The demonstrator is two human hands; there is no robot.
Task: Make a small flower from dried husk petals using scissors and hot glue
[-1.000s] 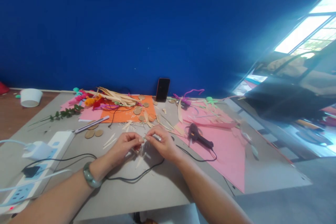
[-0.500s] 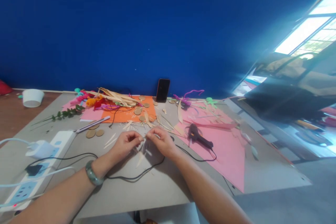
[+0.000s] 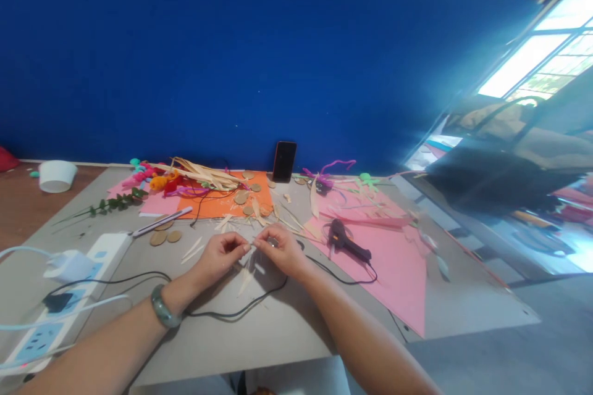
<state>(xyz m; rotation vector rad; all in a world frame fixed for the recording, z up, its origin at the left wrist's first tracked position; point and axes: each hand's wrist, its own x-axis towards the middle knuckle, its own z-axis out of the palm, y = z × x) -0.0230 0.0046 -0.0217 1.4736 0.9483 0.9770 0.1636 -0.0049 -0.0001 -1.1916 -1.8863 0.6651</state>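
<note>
My left hand [image 3: 219, 257] and my right hand [image 3: 281, 250] meet over the grey table [image 3: 296, 327], fingertips pinched together on a thin pale straw strip [image 3: 252, 245] between them. A green bangle [image 3: 162, 309] circles my left wrist. More pale strips [image 3: 245, 281] lie on the table just below my hands, beside a black cable [image 3: 241, 308]. A black glue gun [image 3: 346, 242] lies on a pink sheet [image 3: 393, 265] to the right of my right hand.
An orange sheet [image 3: 217, 202] with brown discs [image 3: 165, 237], straw, colourful pipe cleaners [image 3: 152, 180] and a green sprig [image 3: 115, 201] lies behind. A phone [image 3: 284, 161] leans on the blue wall. A white power strip [image 3: 69, 290] sits at left, a white bowl [image 3: 57, 174] far left.
Both hands stay pinched together on the strip, shifting only slightly. The view has tilted a little to the right.
</note>
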